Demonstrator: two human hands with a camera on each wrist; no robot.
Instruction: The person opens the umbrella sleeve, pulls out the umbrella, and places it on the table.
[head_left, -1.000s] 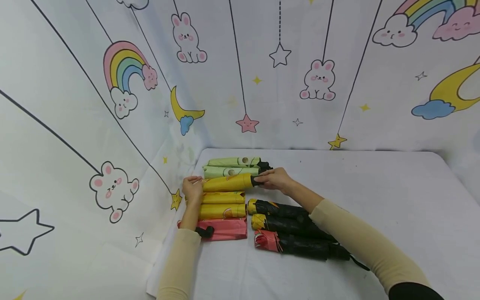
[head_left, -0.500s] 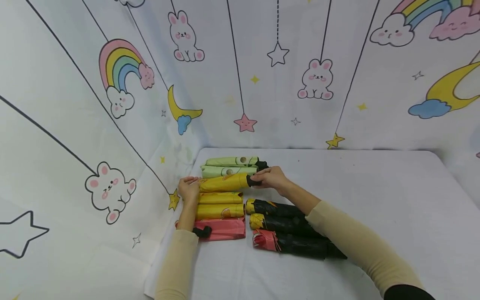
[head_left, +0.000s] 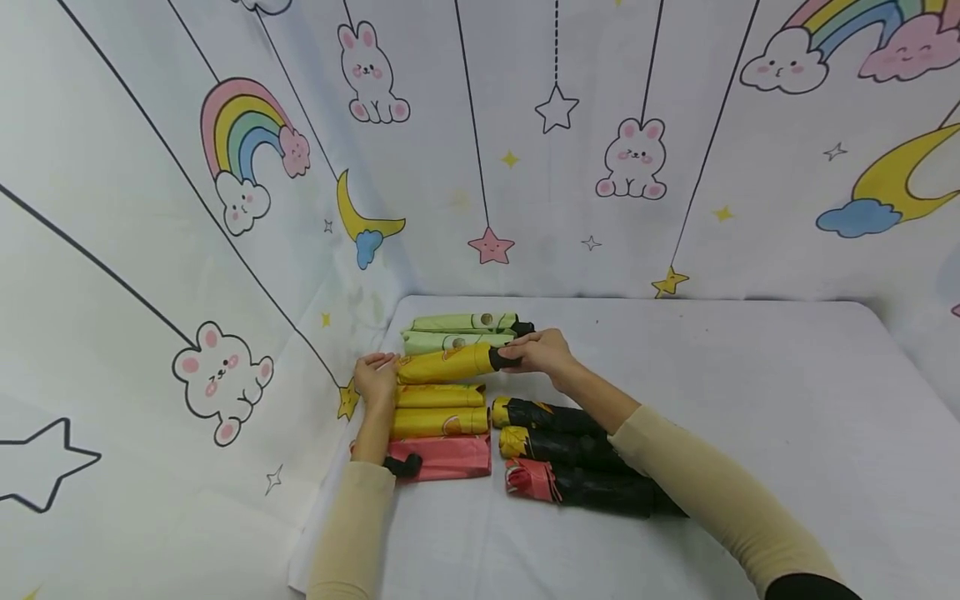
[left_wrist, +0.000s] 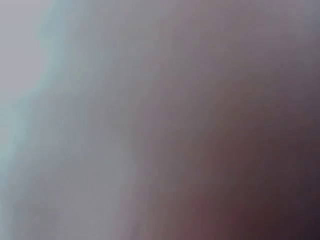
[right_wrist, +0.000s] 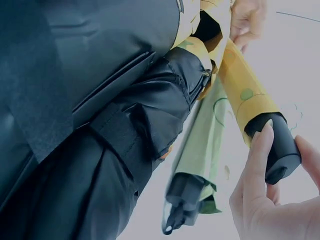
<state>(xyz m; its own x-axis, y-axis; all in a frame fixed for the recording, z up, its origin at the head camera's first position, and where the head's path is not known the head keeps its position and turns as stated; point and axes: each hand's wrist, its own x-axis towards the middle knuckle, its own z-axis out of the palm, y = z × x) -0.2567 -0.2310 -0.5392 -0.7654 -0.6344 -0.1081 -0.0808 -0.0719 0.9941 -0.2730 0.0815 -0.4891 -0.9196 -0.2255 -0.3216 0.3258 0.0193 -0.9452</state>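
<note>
A folded umbrella in a yellow sleeve, its black handle poking out at the right, lies between both hands. My right hand pinches that handle between fingertips and thumb, as the right wrist view shows. My left hand holds the sleeve's left end with curled fingers. Just behind are two folded umbrellas in light green sleeves. In front lie two flat yellow sleeves and a pink sleeve, partly behind the left forearm. The left wrist view is only a blur.
Right of the sleeves lie three black folded umbrellas, two with yellow ends and one with a pink end, partly under the right forearm. A white cloth covers the table. Patterned cloth walls stand at the back and left.
The right hand has lifted the handle end of the yellow-sleeved umbrella slightly, so it tilts a little more. The left hand stays at the other end. The head view has shifted slightly.
</note>
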